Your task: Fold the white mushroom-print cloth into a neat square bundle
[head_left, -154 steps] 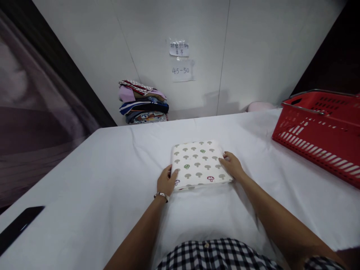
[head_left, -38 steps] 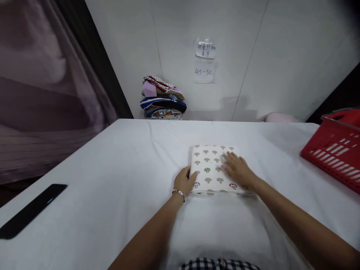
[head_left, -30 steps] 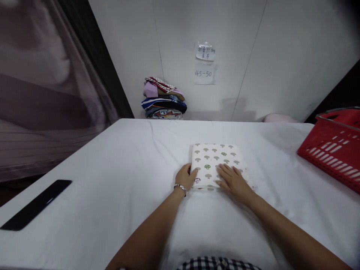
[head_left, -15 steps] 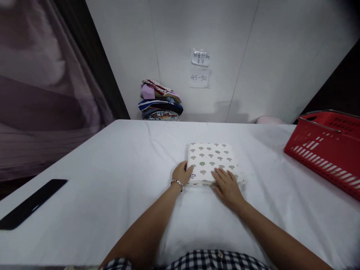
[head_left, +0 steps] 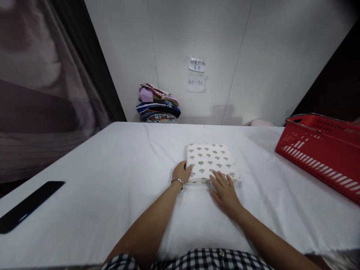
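Note:
A folded white cloth [head_left: 209,159] printed with grey and green mushrooms lies as a flat, roughly square bundle on the white-covered table [head_left: 118,172]. At its left front corner, my left hand [head_left: 181,172], with a bracelet at the wrist, pinches the edge; the thumb rests on top and the other fingers are partly hidden. The fingertips of my right hand [head_left: 225,191] lie on the front edge, right of its middle. That hand is open, with its fingers stretched out and slightly apart.
A red plastic basket [head_left: 323,150] with a metal handle stands at the right. On the left lies a flat black object [head_left: 30,206]. Behind the table's far edge rises a pile of folded fabrics [head_left: 159,105], and paper notes [head_left: 196,82] hang on the wall.
My right hand has slid slightly toward me, from the top of the cloth to its front edge. The left hand stays at the corner. The view has shifted a little.

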Demonstrator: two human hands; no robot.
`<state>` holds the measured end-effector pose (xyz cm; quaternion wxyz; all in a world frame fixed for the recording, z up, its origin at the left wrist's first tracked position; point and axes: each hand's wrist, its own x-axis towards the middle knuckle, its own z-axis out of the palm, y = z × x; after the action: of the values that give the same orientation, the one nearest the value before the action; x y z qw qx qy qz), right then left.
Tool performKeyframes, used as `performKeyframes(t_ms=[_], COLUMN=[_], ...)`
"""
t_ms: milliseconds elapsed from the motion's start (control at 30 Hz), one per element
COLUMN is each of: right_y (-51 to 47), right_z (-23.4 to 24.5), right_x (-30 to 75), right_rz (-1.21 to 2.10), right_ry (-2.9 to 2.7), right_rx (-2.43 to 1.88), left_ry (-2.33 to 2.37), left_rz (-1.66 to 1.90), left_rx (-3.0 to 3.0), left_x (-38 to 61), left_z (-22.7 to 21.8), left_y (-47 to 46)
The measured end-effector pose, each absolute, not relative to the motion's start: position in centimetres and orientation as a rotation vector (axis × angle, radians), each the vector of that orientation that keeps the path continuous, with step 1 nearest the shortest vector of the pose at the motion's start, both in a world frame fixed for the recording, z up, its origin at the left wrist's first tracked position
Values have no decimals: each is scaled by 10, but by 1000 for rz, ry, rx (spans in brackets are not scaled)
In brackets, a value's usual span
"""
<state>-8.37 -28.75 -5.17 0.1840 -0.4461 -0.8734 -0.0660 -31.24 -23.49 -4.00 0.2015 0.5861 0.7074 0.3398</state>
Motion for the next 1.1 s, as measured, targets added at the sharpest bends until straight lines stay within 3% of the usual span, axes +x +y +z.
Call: performKeyframes(t_ms=[1100], right_y=[-281], right_z=[-64], right_x=[-97], right_rz=[-331], right_ry=[-2379], right_rx=[-1279], left_ry=[1927], left_rz=[999], left_rx=[1664], left_x=[-312], left_z=[-43], left_y=[-240])
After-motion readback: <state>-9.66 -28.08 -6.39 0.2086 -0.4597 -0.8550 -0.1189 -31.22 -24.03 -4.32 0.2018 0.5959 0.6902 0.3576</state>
